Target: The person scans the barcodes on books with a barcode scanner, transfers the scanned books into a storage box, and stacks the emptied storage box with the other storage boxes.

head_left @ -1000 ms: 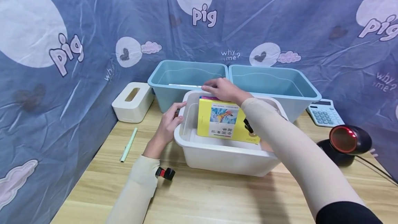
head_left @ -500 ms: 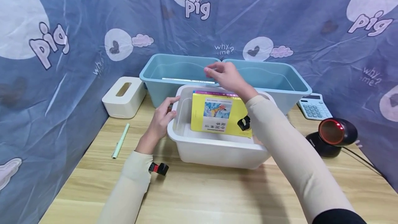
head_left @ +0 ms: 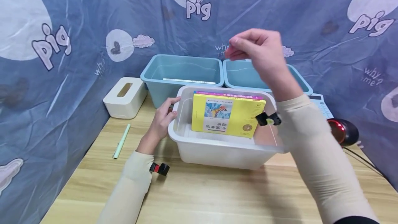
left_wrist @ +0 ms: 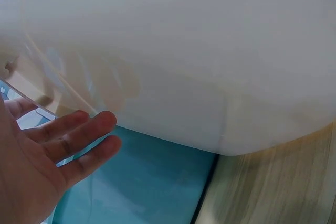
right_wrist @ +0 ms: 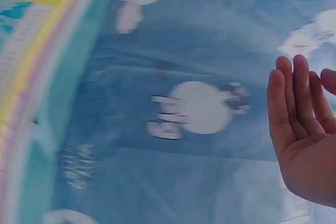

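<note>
A white plastic bin (head_left: 217, 153) stands on the table. In it a yellow book (head_left: 237, 115) leans upright, its cover upside down, with a purple-edged book (head_left: 228, 95) behind it. My left hand (head_left: 160, 120) is at the bin's left end, fingertips right at the rim; the left wrist view shows this hand's (left_wrist: 58, 156) fingers fairly straight beside the outer wall. My right hand (head_left: 261, 53) is raised above the bins and holds nothing. In the right wrist view, that hand (right_wrist: 307, 135) has its fingers extended.
Two blue bins stand behind: the left one (head_left: 149, 73) contains a thin white-edged item (head_left: 188, 81), the right one (head_left: 300, 75) is partly hidden by my arm. Around them are a tissue box (head_left: 124, 99), a green pen (head_left: 122, 141), a calculator (head_left: 321, 106) and a black scanner (head_left: 346, 130).
My right hand has lifted from the back rim of the white bin, up and to the right, uncovering the books' top edges. My left hand stays at the bin's left end.
</note>
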Motion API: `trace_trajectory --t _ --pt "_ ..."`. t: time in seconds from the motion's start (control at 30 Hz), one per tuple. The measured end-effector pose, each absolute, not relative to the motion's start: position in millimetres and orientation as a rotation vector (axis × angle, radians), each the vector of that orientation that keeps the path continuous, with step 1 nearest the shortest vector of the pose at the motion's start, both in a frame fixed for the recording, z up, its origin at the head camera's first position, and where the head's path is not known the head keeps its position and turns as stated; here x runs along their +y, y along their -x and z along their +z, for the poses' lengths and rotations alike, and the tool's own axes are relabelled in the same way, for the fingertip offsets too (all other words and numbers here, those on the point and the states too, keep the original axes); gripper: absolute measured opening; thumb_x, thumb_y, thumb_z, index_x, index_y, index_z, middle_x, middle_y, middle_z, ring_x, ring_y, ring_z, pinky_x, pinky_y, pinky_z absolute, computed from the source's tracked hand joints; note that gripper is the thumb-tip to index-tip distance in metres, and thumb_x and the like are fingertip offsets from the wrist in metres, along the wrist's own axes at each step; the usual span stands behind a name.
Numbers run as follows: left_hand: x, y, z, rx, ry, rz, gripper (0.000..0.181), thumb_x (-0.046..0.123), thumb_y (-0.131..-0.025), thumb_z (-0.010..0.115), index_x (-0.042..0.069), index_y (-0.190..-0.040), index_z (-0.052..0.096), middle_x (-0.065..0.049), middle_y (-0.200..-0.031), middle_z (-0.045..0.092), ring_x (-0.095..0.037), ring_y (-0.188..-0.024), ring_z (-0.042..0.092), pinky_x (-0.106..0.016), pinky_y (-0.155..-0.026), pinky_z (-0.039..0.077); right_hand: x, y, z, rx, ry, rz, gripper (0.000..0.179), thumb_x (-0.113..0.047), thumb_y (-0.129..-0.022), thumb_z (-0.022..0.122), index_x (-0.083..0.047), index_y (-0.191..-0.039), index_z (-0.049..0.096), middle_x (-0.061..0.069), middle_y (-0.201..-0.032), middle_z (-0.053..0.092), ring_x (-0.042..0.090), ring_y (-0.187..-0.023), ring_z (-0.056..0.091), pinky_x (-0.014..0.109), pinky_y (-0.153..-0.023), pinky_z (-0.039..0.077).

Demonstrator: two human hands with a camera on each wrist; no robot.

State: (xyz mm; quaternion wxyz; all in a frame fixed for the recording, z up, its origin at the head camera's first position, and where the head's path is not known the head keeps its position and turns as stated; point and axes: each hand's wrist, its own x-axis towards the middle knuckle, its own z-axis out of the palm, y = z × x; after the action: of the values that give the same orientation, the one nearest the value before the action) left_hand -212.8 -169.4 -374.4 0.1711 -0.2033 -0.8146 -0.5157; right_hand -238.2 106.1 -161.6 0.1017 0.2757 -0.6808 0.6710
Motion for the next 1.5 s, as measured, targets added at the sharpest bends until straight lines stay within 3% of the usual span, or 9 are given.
trace_trajectory --t 0.1,0.3,0.43,0.53,0.6,0.73,0.83,1.1,1.5 --pt "-169 215 -372 -2.306 0.575 -1.467 0.055 0.019 -0.091 0.042 0.004 -0.144 0.050 -0.020 -0.132 0.058 -0.036 -0.098 0.064 -0.049 -0.081 0.056 117 217 -146 -2.086 -0.860 1.791 0.015 -0.007 -0.090 0.073 0.007 -0.096 0.075 0.007 -0.080 0.076 0.019 -0.074 0.074 0.024 -0.075 0.059" --pt "-171 217 -371 -2.310 0.559 -1.460 0.056 0.019 -0.090 0.043 0.004 -0.143 0.050 -0.020 -0.134 0.058 -0.037 -0.099 0.064 -0.047 -0.082 0.056 151 196 -155 -2.485 -0.743 1.236 0.020 -0.017 -0.090 0.075 -0.007 -0.107 0.076 -0.008 -0.084 0.077 0.007 -0.076 0.072 0.015 -0.072 0.054" --pt "-174 219 -372 -2.286 0.571 -1.479 0.055 0.016 -0.089 0.043 0.002 -0.141 0.052 -0.022 -0.133 0.058 -0.040 -0.100 0.064 -0.046 -0.082 0.055 176 199 -184 -2.652 -0.672 1.033 0.033 -0.021 -0.088 0.078 -0.010 -0.119 0.073 0.000 -0.098 0.078 -0.005 -0.080 0.068 0.010 -0.072 0.049" --pt "-176 220 -372 -2.273 0.570 -1.486 0.055 0.016 -0.089 0.043 0.001 -0.141 0.052 -0.022 -0.132 0.058 -0.040 -0.099 0.064 -0.046 -0.082 0.054 188 206 -211 -2.714 -0.675 1.013 0.040 -0.018 -0.088 0.077 -0.010 -0.126 0.069 0.011 -0.110 0.076 -0.001 -0.090 0.070 0.009 -0.078 0.049" --pt "-178 220 -372 -2.272 0.568 -1.483 0.055 0.017 -0.089 0.043 0.001 -0.141 0.053 -0.021 -0.132 0.059 -0.038 -0.098 0.063 -0.044 -0.081 0.054 194 211 -229 -2.737 -0.686 0.994 0.045 -0.016 -0.087 0.078 -0.010 -0.130 0.066 0.012 -0.115 0.075 0.009 -0.099 0.072 0.014 -0.086 0.050" --pt "-180 219 -375 -2.265 0.567 -1.483 0.055 0.016 -0.088 0.043 0.001 -0.141 0.053 -0.022 -0.132 0.059 -0.038 -0.098 0.063 -0.039 -0.081 0.054 203 223 -259 -2.774 -0.761 0.910 0.055 -0.013 -0.085 0.079 -0.006 -0.137 0.061 0.015 -0.126 0.070 0.035 -0.117 0.067 0.040 -0.103 0.049" --pt "-180 217 -378 -2.259 0.565 -1.496 0.055 0.016 -0.089 0.043 0.000 -0.141 0.052 -0.023 -0.132 0.059 -0.038 -0.098 0.063 -0.037 -0.080 0.054 208 232 -275 -2.790 -0.800 0.842 0.059 -0.014 -0.085 0.079 -0.005 -0.139 0.058 0.018 -0.135 0.064 0.041 -0.123 0.061 0.055 -0.106 0.043" --pt "-173 214 -380 -2.276 0.571 -1.530 0.055 0.017 -0.090 0.042 0.002 -0.142 0.050 -0.023 -0.130 0.058 -0.036 -0.101 0.062 -0.036 -0.080 0.055 209 246 -294 -2.718 -0.770 0.706 0.052 -0.011 -0.084 0.079 -0.001 -0.133 0.063 0.020 -0.123 0.070 0.038 -0.114 0.065 0.056 -0.104 0.043" --pt "-168 216 -379 -2.293 0.572 -1.504 0.055 0.017 -0.090 0.042 0.002 -0.142 0.050 -0.022 -0.133 0.057 -0.038 -0.104 0.062 -0.041 -0.082 0.056 209 244 -302 -2.734 -0.702 0.671 0.050 -0.018 -0.085 0.080 -0.008 -0.132 0.066 0.017 -0.127 0.068 0.036 -0.115 0.063 0.056 -0.101 0.046"
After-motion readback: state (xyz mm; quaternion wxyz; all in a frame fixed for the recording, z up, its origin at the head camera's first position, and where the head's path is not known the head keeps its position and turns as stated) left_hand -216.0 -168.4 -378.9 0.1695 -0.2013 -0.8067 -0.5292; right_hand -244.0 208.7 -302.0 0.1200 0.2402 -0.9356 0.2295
